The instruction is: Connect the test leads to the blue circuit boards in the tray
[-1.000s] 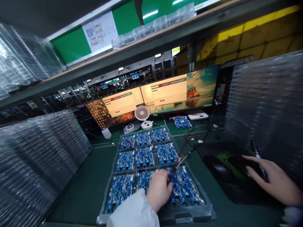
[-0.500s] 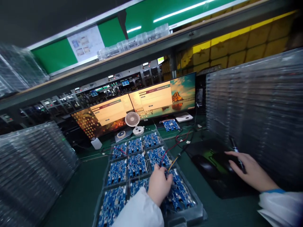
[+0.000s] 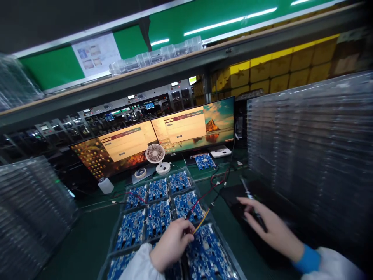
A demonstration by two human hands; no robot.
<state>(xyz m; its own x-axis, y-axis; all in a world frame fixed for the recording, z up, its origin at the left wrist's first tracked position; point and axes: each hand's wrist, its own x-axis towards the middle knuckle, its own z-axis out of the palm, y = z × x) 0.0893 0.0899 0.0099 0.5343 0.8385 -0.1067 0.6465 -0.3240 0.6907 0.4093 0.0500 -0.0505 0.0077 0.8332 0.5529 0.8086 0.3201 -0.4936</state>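
The tray (image 3: 204,182) at the middle of the bench is clear, glossy plastic, and the circuit boards (image 3: 159,216) in it look matt blue with small shiny metal parts. Stacks of trays (image 3: 309,155) at 3 o'clock are the same glassy plastic, catching the light. The bench mat (image 3: 84,241) at 8 o'clock is dull green and smooth. The wires (image 3: 204,216) have glossy plastic coats. The sleeve (image 3: 136,268) at 6 o'clock is white matt cloth. The fan (image 3: 155,154) at 12 o'clock is white plastic.
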